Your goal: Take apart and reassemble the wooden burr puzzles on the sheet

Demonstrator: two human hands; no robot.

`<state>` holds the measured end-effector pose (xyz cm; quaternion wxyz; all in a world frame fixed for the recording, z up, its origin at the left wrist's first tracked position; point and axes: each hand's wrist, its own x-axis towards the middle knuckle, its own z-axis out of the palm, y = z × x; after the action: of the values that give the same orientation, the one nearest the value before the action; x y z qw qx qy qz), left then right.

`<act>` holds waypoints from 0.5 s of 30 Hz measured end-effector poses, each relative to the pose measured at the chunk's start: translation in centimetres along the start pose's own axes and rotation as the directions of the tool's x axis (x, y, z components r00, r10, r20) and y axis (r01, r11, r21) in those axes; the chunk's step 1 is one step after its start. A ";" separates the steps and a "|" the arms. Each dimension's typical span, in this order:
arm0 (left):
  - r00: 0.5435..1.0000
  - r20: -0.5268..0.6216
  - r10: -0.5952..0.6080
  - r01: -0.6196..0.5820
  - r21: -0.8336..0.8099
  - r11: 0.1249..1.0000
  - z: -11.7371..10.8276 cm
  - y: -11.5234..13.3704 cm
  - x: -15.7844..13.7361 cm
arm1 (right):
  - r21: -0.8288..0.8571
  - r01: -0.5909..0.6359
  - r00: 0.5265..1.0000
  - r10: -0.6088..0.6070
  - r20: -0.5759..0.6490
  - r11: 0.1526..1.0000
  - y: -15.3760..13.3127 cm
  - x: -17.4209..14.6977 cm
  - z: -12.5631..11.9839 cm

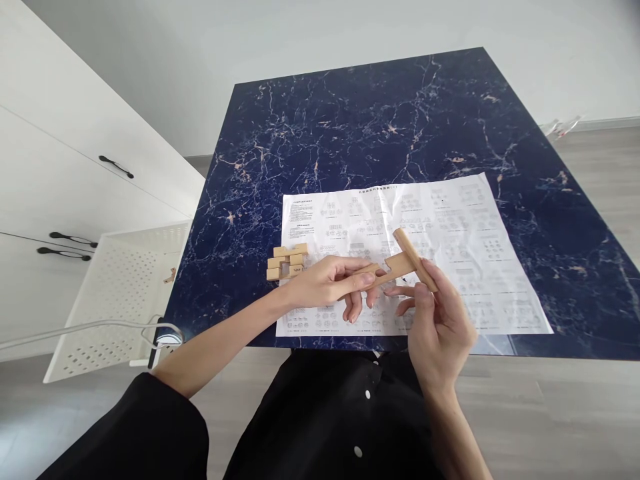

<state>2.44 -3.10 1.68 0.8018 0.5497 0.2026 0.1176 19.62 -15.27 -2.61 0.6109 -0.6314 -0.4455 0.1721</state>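
My left hand (333, 280) is closed on a notched wooden puzzle piece (399, 267), pinched between thumb and fingers above the paper sheet. My right hand (440, 313) grips a second wooden puzzle piece (411, 253), a longer bar slanting up to the left. The two pieces touch, the bar lying across the right end of the notched one; whether they interlock I cannot tell. More notched wooden pieces (280, 262) lie together in a small group left of my left hand, at the sheet's left edge. The printed instruction sheet (450, 207) is creased and partly covered by my hands.
The sheet lies on a dark blue marbled table (320, 140). White cabinets (60, 153) with black handles stand at the left. Beside the table is a white perforated panel (105, 293), with a pale cable (90, 327) crossing in front of it.
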 end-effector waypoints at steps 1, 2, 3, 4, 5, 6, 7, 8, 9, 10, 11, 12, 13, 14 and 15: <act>1.000 -0.003 0.000 0.000 -0.001 1.000 0.0 0.0 0.0 | -0.008 0.004 1.000 -0.004 0.002 1.000 0.1 0.0 0.0; 1.000 -0.005 0.002 -0.002 0.000 1.000 0.0 0.0 0.0 | -0.018 0.009 1.000 -0.009 0.003 1.000 0.1 0.0 -0.1; 1.000 -0.008 0.005 -0.005 0.004 1.000 0.0 0.0 0.0 | -0.028 0.015 1.000 -0.015 0.003 0.999 0.1 -0.1 -0.1; 1.000 -0.014 0.007 -0.007 0.008 1.000 0.1 0.0 0.0 | -0.036 0.023 1.000 -0.023 0.002 0.999 0.2 -0.1 -0.1; 1.000 -0.020 0.007 -0.007 0.011 1.000 0.1 0.0 0.1 | -0.039 0.034 0.999 -0.034 -0.002 0.999 0.2 -0.2 -0.1; 1.000 -0.026 0.006 -0.006 0.011 1.000 0.1 0.0 0.1 | -0.039 0.043 0.999 -0.043 -0.004 0.998 0.2 -0.2 -0.1; 1.000 -0.031 0.004 -0.004 0.010 1.000 0.2 0.0 0.1 | -0.038 0.050 0.999 -0.051 -0.005 0.998 0.2 -0.2 -0.1; 0.999 -0.033 0.001 -0.001 0.010 1.000 0.2 0.0 0.1 | -0.040 0.055 0.998 -0.055 -0.005 0.998 0.2 -0.2 -0.1; 0.999 -0.033 0.000 0.001 0.010 1.000 0.1 -0.1 0.1 | -0.044 0.055 0.998 -0.055 -0.003 0.998 0.2 -0.2 -0.1; 0.999 -0.032 -0.002 0.003 0.010 1.000 0.1 -0.1 0.1 | -0.047 0.052 0.999 -0.052 0.003 0.998 0.2 -0.2 -0.1; 1.000 -0.029 -0.005 0.005 0.012 1.000 0.0 -0.1 0.1 | -0.049 0.048 0.999 -0.048 0.011 0.998 0.2 -0.2 -0.2; 1.000 -0.025 -0.008 0.009 0.017 1.000 -0.1 -0.1 0.1 | -0.047 0.048 0.999 -0.047 0.020 0.998 0.3 -0.1 -0.2; 1.000 -0.021 -0.012 0.012 0.022 1.000 -0.2 -0.1 0.0 | -0.043 0.053 0.998 -0.052 0.027 0.998 0.3 -0.1 -0.2; 1.000 -0.017 -0.014 0.014 0.025 1.000 -0.3 -0.1 0.0 | -0.038 0.060 0.998 -0.059 0.032 0.997 0.3 0.0 -0.3; 1.000 -0.010 -0.015 0.015 0.028 0.999 -0.4 -0.1 0.0 | -0.036 0.068 0.997 -0.066 0.036 0.997 0.3 0.0 -0.3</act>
<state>2.23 -2.82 1.48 0.7939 0.5589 0.2123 0.1112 20.00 -15.41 -2.85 0.5965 -0.6243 -0.4803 0.1543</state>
